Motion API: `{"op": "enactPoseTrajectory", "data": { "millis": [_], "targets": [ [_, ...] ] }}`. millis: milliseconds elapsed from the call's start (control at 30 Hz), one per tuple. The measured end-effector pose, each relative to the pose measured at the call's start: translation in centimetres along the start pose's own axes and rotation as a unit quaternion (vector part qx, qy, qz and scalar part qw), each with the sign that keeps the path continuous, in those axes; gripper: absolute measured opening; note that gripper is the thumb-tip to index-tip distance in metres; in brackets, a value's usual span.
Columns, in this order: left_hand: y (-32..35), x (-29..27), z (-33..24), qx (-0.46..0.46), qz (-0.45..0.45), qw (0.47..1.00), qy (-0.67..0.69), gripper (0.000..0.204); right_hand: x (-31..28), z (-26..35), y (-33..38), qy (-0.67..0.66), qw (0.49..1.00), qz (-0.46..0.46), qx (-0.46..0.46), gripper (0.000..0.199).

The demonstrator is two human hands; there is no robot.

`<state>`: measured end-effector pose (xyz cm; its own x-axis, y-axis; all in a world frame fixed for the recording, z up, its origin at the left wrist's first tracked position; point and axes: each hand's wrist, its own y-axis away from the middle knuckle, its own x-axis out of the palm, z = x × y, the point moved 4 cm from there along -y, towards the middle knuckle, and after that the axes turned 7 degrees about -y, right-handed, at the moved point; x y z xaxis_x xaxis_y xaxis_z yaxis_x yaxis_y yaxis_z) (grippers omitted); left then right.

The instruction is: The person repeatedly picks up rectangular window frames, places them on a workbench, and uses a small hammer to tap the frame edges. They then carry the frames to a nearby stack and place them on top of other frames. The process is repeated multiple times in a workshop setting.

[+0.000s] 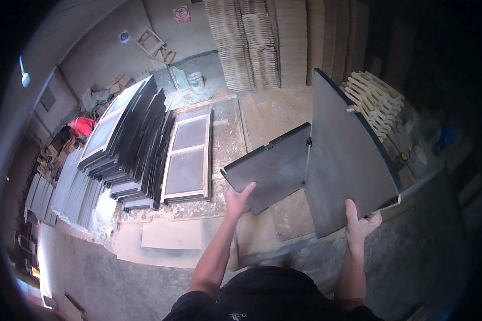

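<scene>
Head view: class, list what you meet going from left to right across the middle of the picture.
Grey sheet stacks → leaning dark framed panels → flat wood-framed panel → left hand → smaller dark hinged panel → larger dark panel → pale wooden frames.

We see a dim workshop, lit mostly by daylight from the near left. The far right sinks into shadow, straight edges bend toward the black fisheye rim, and detail looks soft.
</scene>
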<state>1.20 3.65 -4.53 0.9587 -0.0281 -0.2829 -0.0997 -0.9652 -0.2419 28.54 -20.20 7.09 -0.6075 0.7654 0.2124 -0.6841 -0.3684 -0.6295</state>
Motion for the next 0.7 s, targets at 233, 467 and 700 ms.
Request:
{"op": "enactPoseTrajectory", "data": {
  "millis": [233, 467, 700],
  "targets": [
    [-0.3, -0.1, 0.1, -0.029, -0.001, 0.999, -0.02, 0.045, 2.6, 0.6, -2.1, 0.009, 1.0, -0.026, 0.012, 0.02],
    [0.7, -0.3, -4.1, 0.057, -0.059, 0.993, 0.083, 0.03, -1.6, -0.9, -1.4, 0.009, 0.975, -0.032, -0.219, 0.035],
    [1.3, -1.3, -5.4, 0.093, -0.077, 0.99, 0.065, 0.024, -2.5, 8.5, 1.8, -0.03, 0.945, 0.06, -0.321, 0.043]
  ]
}}
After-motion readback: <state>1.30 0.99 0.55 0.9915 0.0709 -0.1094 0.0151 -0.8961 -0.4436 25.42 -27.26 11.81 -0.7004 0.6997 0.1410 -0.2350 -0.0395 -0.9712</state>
